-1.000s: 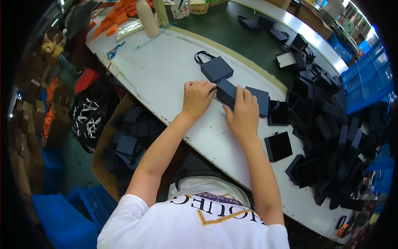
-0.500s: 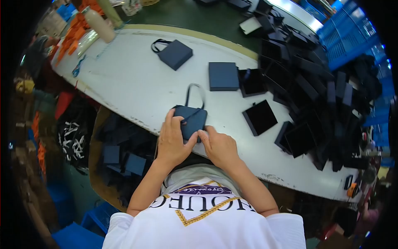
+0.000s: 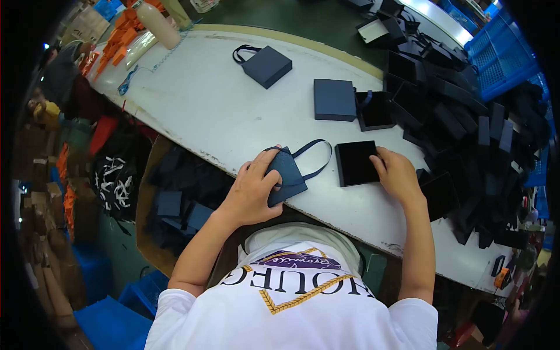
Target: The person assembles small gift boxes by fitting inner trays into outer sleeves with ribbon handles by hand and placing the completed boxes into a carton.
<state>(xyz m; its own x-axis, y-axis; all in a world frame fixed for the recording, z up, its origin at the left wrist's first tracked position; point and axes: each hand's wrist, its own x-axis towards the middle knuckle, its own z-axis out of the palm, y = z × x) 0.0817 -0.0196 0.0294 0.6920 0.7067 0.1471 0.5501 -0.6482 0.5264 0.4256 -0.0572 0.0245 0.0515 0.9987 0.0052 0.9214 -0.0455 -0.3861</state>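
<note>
A small dark blue gift bag (image 3: 294, 170) with a ribbon handle is gripped in my left hand (image 3: 252, 189) at the table's near edge. Its handle loops out to the right, and the fingers cover part of its face. My right hand (image 3: 398, 175) pinches the right side of an open, black-lined box (image 3: 354, 165) that rests on the table, thumb at the rim. Farther back are a dark blue box (image 3: 334, 100), closed side up, and another open black box (image 3: 376, 111) touching it.
Another dark blue bag (image 3: 268, 67) with a handle lies on the white table (image 3: 198, 87). A large heap of black boxes (image 3: 437, 116) fills the right side. Below the left edge stands a carton (image 3: 144, 216) of dark pieces. A bottle (image 3: 156, 24) stands at the far left.
My right hand has left the bag, moved right and taken hold of the open black box, which is now turned and nearer the bag. My left hand keeps the bag, now tilted.
</note>
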